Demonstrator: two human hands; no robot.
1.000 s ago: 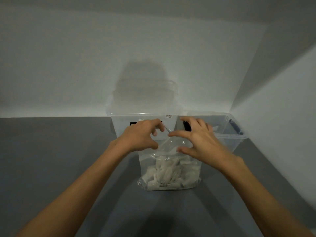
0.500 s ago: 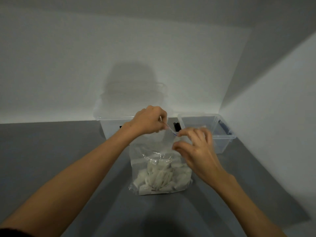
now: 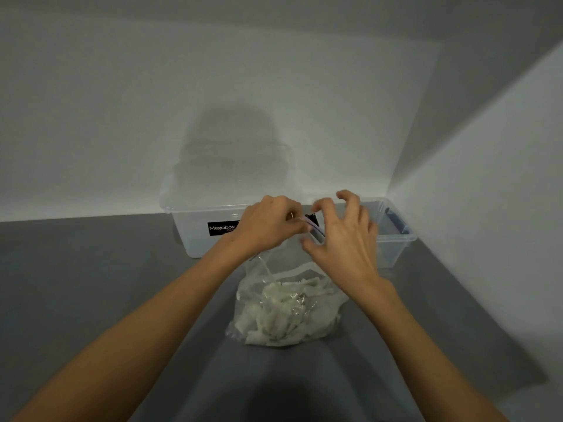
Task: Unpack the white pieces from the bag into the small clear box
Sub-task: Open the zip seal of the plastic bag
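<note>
Fingers (image 3: 297,227) pinch top of bag (image 3: 286,312).

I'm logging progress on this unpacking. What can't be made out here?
Head view only:
- Whether the bag is sealed: the left hand, pinching its top, and the right hand cover the mouth.
- Whether the right hand grips it: palm side unseen.
- What the small clear box holds: the right hand partly blocks it.
- How many white pieces: jumbled, blurred.

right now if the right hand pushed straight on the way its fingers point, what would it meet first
Probably the near wall of the small clear box, which shows just beyond the right hand, past the top of the bag. Depth is unclear from one view.
</note>
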